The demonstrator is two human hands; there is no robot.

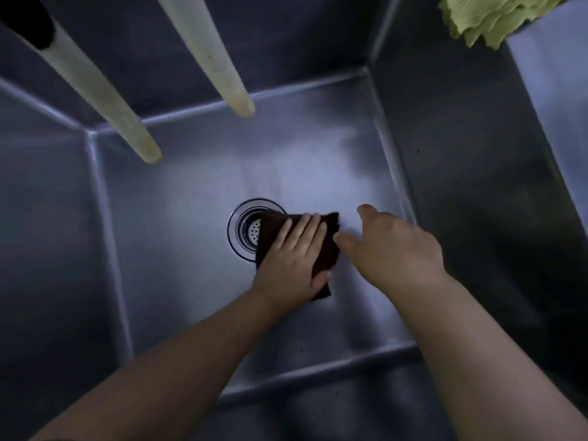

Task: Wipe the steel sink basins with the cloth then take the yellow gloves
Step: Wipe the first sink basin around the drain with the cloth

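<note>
One basin point(318, 173) is being wiped: the cloth point(327, 230) is pressed flat by the left hand point(292, 259), the right hand point(391, 246) is held open and empty, and the gloves point(490, 17) at upper right are untaken.

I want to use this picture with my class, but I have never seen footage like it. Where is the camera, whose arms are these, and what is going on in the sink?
There is no robot here. The camera sits on a person's head and looks down, so the two bare arms are that person's own. You are looking into a steel sink basin with a round drain in its floor. The left hand presses a dark cloth flat on the floor, partly over the drain. The right hand hovers open beside it and holds nothing. Two pale tubes hang over the basin. Something yellow-green and ruffled lies at the top right corner; I cannot tell what it is.
</note>
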